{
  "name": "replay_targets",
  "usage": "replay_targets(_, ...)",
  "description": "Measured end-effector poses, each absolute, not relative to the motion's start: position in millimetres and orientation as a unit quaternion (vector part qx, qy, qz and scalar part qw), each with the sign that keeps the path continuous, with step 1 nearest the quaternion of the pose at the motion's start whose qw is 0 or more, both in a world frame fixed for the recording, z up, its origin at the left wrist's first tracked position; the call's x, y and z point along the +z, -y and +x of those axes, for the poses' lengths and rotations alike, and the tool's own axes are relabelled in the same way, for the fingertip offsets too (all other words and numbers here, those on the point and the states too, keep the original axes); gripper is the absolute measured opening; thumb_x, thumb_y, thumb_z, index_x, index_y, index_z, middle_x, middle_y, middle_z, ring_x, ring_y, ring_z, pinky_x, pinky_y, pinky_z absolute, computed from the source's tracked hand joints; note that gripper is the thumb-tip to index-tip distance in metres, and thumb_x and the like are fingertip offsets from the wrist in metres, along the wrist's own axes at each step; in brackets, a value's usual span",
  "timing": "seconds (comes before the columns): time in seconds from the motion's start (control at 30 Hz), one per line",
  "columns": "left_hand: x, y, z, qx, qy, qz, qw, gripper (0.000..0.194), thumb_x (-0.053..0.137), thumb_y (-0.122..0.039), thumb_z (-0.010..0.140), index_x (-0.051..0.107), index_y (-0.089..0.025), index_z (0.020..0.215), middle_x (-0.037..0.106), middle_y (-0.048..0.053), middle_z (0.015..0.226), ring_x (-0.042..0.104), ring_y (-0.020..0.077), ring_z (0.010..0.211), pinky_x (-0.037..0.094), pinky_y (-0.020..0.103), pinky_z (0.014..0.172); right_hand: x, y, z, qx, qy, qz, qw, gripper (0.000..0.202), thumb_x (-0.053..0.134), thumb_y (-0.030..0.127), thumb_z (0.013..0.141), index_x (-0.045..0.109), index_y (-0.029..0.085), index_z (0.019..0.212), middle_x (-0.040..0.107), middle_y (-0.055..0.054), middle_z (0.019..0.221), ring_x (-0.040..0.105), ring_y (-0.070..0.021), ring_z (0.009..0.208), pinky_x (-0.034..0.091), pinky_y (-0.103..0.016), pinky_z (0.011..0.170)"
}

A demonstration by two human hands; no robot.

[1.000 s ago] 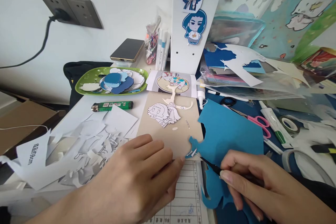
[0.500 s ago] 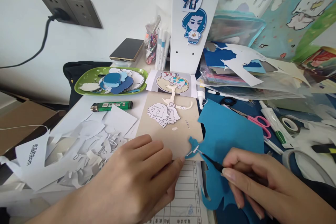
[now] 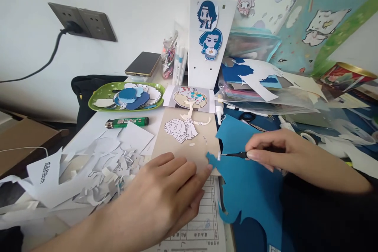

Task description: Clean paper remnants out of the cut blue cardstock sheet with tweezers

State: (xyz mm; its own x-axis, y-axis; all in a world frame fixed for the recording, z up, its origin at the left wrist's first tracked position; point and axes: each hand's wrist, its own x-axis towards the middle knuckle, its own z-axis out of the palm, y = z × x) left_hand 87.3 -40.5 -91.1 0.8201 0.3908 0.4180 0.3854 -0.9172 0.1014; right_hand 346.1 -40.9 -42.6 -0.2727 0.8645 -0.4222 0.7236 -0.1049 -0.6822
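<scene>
My left hand [image 3: 165, 189] rests on the beige board [image 3: 177, 151], fingers bent together and the index finger reaching out. That fingertip presses on the narrow, ragged end of a cut blue paper sheet [image 3: 251, 181]. In my right hand [image 3: 274, 149] is a thin black-handled tool [image 3: 235, 154] with a fine metal tip, pinched between thumb and fingers. At its tip stands a small white paper piece [image 3: 219, 155], just above the blue paper. A line-drawn cartoon paper cutout [image 3: 178, 129] lies farther up the board, below a cream paper cutout [image 3: 189, 111].
White paper scraps [image 3: 118, 169] cover the left side, near a green lighter [image 3: 126, 122]. Behind is a green tray [image 3: 96, 100] of paper pieces. A glue bottle [image 3: 219, 111], white markers [image 3: 179, 65] and a white stand [image 3: 203, 75] stand farther back. A printed form [image 3: 203, 220] lies in front.
My right hand has moved up and lifted the tool's tip slightly, with the white piece now upright at it. My left hand stays on the blue paper. The view has shifted a little.
</scene>
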Motion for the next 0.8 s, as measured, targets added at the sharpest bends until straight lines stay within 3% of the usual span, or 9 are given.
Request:
replay_targets(0.2,-92,39,90,0.196,-0.206,0.959,-0.007,0.025,0.051,-0.016,0.084,0.064,-0.012,0.105,0.055,0.001,0.066,0.048,0.0157,0.053,0.043,0.032,0.045,-42,13,341,0.485,0.677,-0.554,0.022,0.028,0.055,0.04,0.084,0.062,0.018,0.07,0.052,0.002,0.054,0.045,-0.0088,0.049,0.036,-0.02,0.048)
replay_targets(0.4,-92,39,90,0.194,-0.209,0.958,-0.001,0.024,0.049,-0.014,0.085,0.064,-0.012,0.104,0.054,0.0,0.064,0.048,0.0148,0.052,0.044,0.031,0.045,-49,25,335,0.512,0.623,-0.59,0.021,0.023,0.054,0.033,0.085,0.061,0.015,0.073,0.053,0.002,0.054,0.044,-0.0062,0.044,0.033,-0.017,0.042)
replay_targets(0.8,-93,37,86,0.205,-0.199,0.958,0.027,0.023,0.049,-0.014,0.085,0.065,-0.01,0.101,0.054,0.0,0.063,0.047,0.0144,0.051,0.042,0.03,0.045,-58,25,336,0.525,0.617,-0.586,0.027,0.024,0.053,0.031,0.087,0.06,0.016,0.069,0.053,0.004,0.055,0.043,-0.0044,0.045,0.031,-0.016,0.044)
